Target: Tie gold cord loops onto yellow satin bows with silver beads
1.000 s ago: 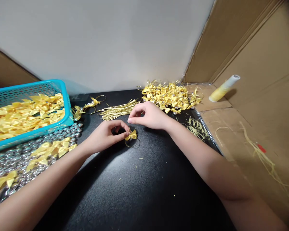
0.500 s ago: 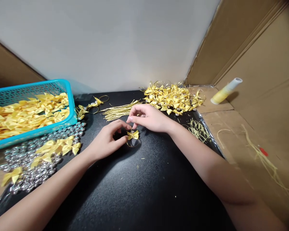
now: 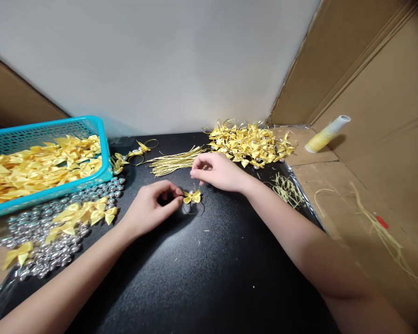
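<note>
A small yellow ribbon bow (image 3: 192,196) with a silvery bead at its middle and a thin gold cord loop below it lies on the black tabletop. My left hand (image 3: 156,204) pinches the bow's left wing between thumb and forefinger. Just above and to the right, my right hand (image 3: 218,171) is closed, thumb against curled fingers; whatever lies between its fingertips is too small to make out. Behind the hands is a bundle of cut gold cords (image 3: 172,162).
On the left stands a turquoise basket (image 3: 106,153) of yellow bows, with silvery beads (image 3: 55,255) and loose bows before it. Beaded bows with loops form a heap (image 3: 244,144) at the back. Cord scraps (image 3: 287,190) and a cardboard tube (image 3: 327,134) are on the right.
My right hand has drawn slightly right, away from the bow. My left thumb and forefinger, apart half a second ago, have come together at the bow's left side.
</note>
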The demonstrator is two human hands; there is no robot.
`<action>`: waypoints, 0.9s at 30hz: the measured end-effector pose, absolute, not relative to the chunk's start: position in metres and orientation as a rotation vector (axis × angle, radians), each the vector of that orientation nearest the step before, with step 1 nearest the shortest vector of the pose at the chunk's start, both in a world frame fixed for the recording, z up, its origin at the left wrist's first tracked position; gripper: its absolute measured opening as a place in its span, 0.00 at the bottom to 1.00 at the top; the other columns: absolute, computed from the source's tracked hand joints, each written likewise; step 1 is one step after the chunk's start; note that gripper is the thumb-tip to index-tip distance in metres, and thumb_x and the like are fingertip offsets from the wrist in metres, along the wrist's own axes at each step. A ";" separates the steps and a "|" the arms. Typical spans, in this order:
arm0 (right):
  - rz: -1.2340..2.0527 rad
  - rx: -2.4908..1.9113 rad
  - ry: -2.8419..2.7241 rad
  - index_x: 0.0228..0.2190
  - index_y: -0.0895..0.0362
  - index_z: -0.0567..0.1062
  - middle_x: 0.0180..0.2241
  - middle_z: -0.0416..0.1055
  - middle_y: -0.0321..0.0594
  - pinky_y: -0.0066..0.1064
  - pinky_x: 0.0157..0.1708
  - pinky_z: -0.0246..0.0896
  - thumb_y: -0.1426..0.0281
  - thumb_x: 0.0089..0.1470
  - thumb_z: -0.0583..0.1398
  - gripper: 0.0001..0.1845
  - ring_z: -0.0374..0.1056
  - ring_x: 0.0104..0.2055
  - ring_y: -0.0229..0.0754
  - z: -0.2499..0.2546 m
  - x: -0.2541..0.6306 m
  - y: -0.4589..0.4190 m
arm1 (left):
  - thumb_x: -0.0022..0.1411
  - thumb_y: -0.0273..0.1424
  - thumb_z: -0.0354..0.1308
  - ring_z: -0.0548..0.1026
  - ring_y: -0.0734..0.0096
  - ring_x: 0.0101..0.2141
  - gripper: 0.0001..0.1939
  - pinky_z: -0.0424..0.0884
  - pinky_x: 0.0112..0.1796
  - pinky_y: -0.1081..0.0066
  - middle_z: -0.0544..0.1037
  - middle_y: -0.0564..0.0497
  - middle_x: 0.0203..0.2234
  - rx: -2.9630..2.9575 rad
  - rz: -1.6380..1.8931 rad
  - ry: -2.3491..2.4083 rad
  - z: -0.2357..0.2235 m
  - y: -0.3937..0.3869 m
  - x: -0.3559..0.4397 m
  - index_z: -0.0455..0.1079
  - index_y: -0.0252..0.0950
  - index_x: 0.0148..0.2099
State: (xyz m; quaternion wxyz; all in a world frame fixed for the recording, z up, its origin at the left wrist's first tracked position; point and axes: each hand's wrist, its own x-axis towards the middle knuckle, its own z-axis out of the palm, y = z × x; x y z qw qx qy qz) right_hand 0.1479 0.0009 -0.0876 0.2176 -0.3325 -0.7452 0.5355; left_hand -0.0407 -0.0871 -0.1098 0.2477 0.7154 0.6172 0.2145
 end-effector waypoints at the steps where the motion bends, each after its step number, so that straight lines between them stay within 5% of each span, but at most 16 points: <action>1: 1.589 -0.983 -2.056 0.25 0.58 0.67 0.27 0.70 0.34 0.24 0.26 0.61 0.77 0.56 0.58 0.08 0.67 0.24 0.30 -0.088 0.147 0.000 | 0.58 0.39 0.55 0.71 0.68 0.28 0.11 0.65 0.30 0.70 0.78 0.51 0.27 1.987 0.563 1.702 -0.110 -0.090 -0.039 0.71 0.37 0.34; 5: 1.898 -1.107 -1.989 0.25 0.58 0.66 0.29 0.72 0.36 0.20 0.22 0.62 0.79 0.58 0.55 0.10 0.68 0.24 0.30 -0.091 0.144 -0.003 | 0.58 0.38 0.55 0.73 0.65 0.30 0.10 0.66 0.32 0.68 0.77 0.50 0.27 2.062 0.530 1.760 -0.112 -0.097 -0.027 0.69 0.37 0.30; 13: 1.955 -1.149 -1.890 0.25 0.59 0.66 0.30 0.74 0.38 0.18 0.22 0.64 0.80 0.59 0.55 0.11 0.69 0.24 0.29 -0.101 0.141 -0.003 | 0.56 0.32 0.55 0.76 0.64 0.28 0.09 0.67 0.31 0.68 0.81 0.50 0.28 2.013 0.461 1.814 -0.115 -0.095 -0.023 0.74 0.37 0.37; 27: 2.109 -1.186 -1.721 0.23 0.59 0.65 0.25 0.73 0.36 0.20 0.29 0.68 0.81 0.60 0.55 0.14 0.70 0.25 0.29 -0.096 0.139 -0.007 | 0.62 0.31 0.51 0.73 0.64 0.30 0.09 0.66 0.33 0.68 0.77 0.49 0.26 2.173 0.545 1.705 -0.124 -0.092 -0.026 0.70 0.37 0.32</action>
